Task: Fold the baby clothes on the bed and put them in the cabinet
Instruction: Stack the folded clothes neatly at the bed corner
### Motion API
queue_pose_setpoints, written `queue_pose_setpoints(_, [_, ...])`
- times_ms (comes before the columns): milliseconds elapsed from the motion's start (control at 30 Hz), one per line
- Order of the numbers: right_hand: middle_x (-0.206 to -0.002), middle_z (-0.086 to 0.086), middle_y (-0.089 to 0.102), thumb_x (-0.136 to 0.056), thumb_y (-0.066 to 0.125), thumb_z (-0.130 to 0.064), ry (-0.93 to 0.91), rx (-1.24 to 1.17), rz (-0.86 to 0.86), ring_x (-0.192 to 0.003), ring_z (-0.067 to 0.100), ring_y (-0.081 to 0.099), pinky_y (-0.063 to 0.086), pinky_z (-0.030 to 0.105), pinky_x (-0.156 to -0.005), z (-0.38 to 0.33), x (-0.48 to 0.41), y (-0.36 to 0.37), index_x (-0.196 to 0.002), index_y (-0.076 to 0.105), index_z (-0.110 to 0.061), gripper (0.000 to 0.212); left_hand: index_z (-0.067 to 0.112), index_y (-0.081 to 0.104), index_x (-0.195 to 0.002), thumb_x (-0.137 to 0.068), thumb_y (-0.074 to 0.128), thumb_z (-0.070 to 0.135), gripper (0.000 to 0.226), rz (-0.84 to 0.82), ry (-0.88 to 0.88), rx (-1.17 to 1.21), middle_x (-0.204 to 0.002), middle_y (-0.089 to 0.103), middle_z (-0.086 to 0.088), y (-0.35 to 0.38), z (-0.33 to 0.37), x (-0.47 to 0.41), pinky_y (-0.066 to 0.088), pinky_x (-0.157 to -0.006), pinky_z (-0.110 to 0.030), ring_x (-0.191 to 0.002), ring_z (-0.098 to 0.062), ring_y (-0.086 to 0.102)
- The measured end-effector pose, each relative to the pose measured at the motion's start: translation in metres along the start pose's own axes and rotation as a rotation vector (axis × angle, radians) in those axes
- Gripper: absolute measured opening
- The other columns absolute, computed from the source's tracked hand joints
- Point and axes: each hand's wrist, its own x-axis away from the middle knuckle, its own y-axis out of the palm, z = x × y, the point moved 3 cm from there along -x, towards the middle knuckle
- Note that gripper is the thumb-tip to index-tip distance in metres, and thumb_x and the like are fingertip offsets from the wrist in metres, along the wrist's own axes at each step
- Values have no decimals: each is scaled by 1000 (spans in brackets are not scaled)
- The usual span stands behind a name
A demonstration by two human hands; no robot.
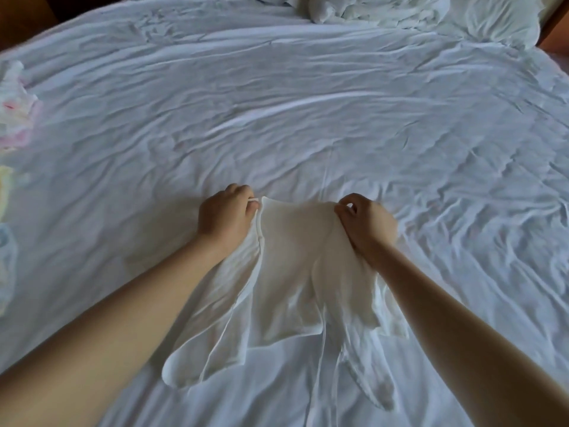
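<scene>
A cream-white baby garment (289,272) with thin ties lies spread on the white bed sheet (277,118) in front of me. My left hand (223,215) pinches its far left corner. At the far right corner my right hand (365,223) pinches the fabric. The sleeves and ties trail toward me between my forearms, partly under them. No cabinet is in view.
Several pastel baby clothes (17,97) are heaped at the bed's left edge, with more pale pieces (6,266) below them. Crumpled white bedding (369,10) and a pillow (502,20) lie at the head of the bed. Wooden furniture edges show at the top corners.
</scene>
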Motion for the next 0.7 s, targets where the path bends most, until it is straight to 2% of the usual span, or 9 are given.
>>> queue_pose_setpoints(100, [-106,-3,68,-94,52,-39,-48,32,-1,-99,22,62,34,29,-68,-1,2,0,-103,67,-28,20,13,59,-102,-96,52,30,20,2,-15,41,-108,61,-8,2,-1,4,46,-71,-39,-92,-32,62])
queue_pose_setpoints(200, [-118,-1,64,-92,51,-36,-21,39,-64,-105,24,60,37,30,-71,-3,3,-3,-111,64,-29,25,12,56,-118,-97,52,29,27,-54,-10,97,-121,55,-10,-2,-1,11,48,-78,-43,-99,-34,61])
queue_pose_setpoints(300, [-132,1,55,-87,55,-33,27,38,-155,-120,26,53,42,35,-86,-4,18,-12,-132,54,-29,45,9,49,-132,-96,55,29,42,-115,-13,196,-137,45,-11,-13,0,30,48,-88,-43,-112,-32,57])
queue_pose_setpoints(400, [-136,6,52,-84,58,-36,44,66,-168,-127,28,46,41,41,-98,2,47,-26,-142,41,-24,62,8,49,-135,-93,54,37,51,-173,48,159,-148,36,-9,-24,7,65,45,-96,-41,-124,-32,50])
queue_pose_setpoints(533, [-131,7,58,-84,59,-41,123,24,-193,-124,30,48,42,40,-97,12,87,-46,-143,36,-22,66,10,63,-122,-79,41,54,65,-117,213,133,-137,51,-12,-30,36,111,45,-99,-41,-123,-35,52])
queue_pose_setpoints(600, [-128,6,60,-84,59,-44,156,-19,-220,-122,30,50,43,39,-94,18,104,-53,-143,35,-21,68,13,63,-122,-80,42,59,65,-182,276,175,-134,54,-7,-30,56,124,43,-104,-41,-128,-28,48])
queue_pose_setpoints(700, [-123,6,63,-81,65,-42,177,-80,-260,-118,31,54,46,39,-92,23,123,-59,-141,38,-21,69,22,55,-131,-79,58,62,65,-339,357,173,-138,48,5,-31,87,138,37,-105,-28,-130,-14,43])
